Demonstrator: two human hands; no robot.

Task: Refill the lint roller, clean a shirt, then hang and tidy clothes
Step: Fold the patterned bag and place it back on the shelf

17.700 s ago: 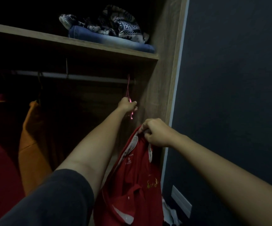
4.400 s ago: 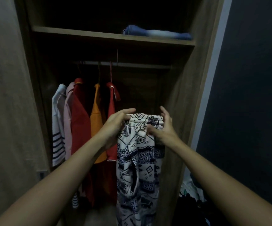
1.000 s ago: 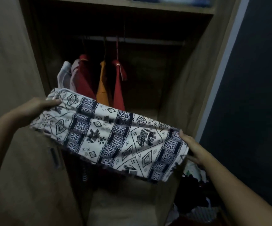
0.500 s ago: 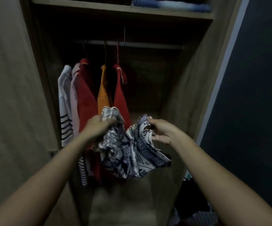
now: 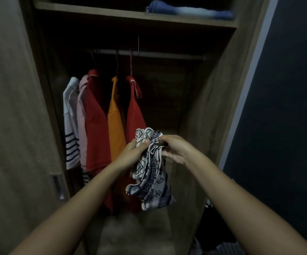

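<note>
I hold a white garment with a dark blue pattern (image 5: pixel 151 179), bunched and folded, in front of the open wardrobe. My left hand (image 5: pixel 132 151) grips its left side and my right hand (image 5: pixel 174 150) pinches its top right; the loose end hangs down below both hands. Behind it, several shirts hang from the rail (image 5: pixel 167 55): a striped white one (image 5: pixel 70 124), a pink one, a red one (image 5: pixel 96 122), an orange one (image 5: pixel 115 118) and another red one (image 5: pixel 135 115).
Folded blue jeans (image 5: pixel 191 11) lie on the upper shelf (image 5: pixel 112 14). The wardrobe door (image 5: pixel 14 116) stands open at left. A dark wall (image 5: pixel 286 107) is at right, with a pile of clothes (image 5: pixel 220 249) on the floor below it.
A second ago the patterned garment was stretched flat between my spread hands. My hands have come together and the cloth is now folded and bunched between them.
</note>
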